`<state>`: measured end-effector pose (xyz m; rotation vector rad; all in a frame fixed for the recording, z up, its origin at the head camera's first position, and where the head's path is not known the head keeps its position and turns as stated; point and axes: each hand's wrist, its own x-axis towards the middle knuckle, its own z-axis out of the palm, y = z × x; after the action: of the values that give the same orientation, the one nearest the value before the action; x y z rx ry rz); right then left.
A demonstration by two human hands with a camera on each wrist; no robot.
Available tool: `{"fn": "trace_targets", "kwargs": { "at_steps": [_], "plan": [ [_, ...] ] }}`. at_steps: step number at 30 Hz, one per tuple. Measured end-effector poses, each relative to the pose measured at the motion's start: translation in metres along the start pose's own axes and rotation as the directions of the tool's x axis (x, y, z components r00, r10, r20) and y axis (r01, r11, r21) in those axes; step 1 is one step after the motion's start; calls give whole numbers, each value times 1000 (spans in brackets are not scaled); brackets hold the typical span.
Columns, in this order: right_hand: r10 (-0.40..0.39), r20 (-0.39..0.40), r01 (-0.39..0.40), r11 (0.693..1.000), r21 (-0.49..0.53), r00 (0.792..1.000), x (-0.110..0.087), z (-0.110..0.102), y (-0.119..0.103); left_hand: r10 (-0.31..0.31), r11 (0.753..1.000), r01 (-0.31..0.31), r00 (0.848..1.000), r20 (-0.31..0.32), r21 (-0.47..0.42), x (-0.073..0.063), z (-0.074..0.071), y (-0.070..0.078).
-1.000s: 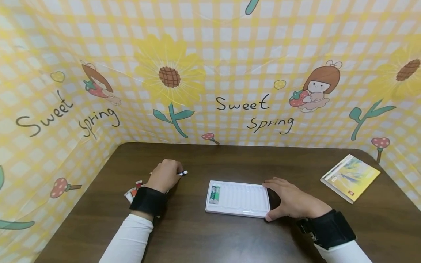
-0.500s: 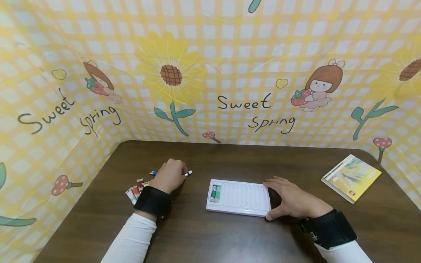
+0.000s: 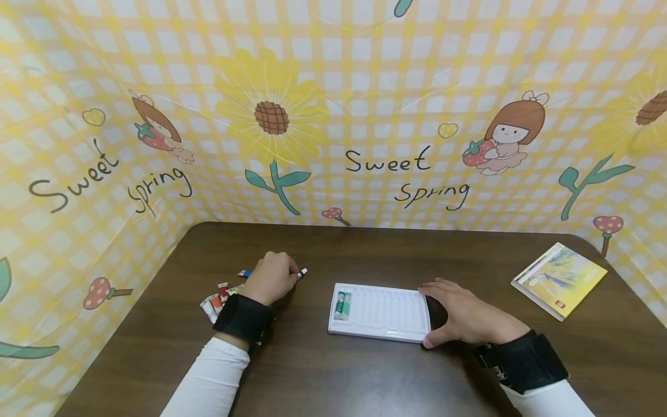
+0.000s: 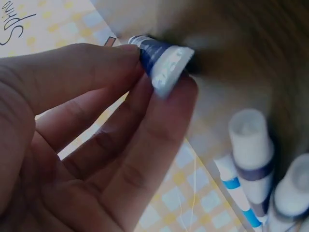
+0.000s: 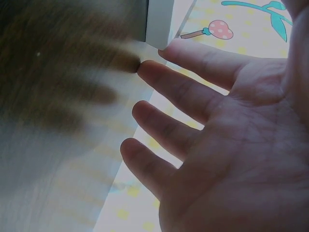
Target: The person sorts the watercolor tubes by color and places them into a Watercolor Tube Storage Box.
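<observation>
My left hand [image 3: 268, 278] is at the left of the table, over loose paint tubes [image 3: 211, 307]. Between its thumb and fingertips it pinches a dark blue paint tube [image 4: 166, 63] with a white flattened end. White-capped tubes [image 4: 250, 137] lie close by in the left wrist view. At the table's middle lies a white slotted tray [image 3: 383, 338], with two green paint tubes [image 3: 342, 306] side by side in its left end. My right hand [image 3: 464, 313] spans the tray's right end, thumb at the near corner, straight index finger at the far one, other fingers extended.
A flat yellow item with a printed cover [image 3: 560, 281] lies at the right of the brown table [image 3: 375, 382]. A yellow checked cloth [image 3: 385, 116] with flowers and lettering stands around the table's back and sides. A blue tube [image 3: 244, 273] shows beyond the left hand.
My left hand has shifted slightly right with the pinched tube, showing more of the tubes behind it. My right hand and the tray stay in place.
</observation>
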<state>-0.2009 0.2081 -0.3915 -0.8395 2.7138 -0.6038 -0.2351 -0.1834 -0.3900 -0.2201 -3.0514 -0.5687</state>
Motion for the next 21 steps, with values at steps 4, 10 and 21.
{"fn": "trace_targets", "kwargs": {
  "at_steps": [4,10,21],
  "plan": [
    [-2,-1,2,1000,4,1000,0,1,1,-11,1000,11,1000,-9,25,0,1,0],
    [9,7,-10,1000,13,1000,-1,1,0,-6,999,7,1000,-14,51,0,1,-3],
    [5,1,-5,1000,14,1000,1,-1,0,-30,1000,30,1000,-1,-4,0,-5,0]
  ]
}}
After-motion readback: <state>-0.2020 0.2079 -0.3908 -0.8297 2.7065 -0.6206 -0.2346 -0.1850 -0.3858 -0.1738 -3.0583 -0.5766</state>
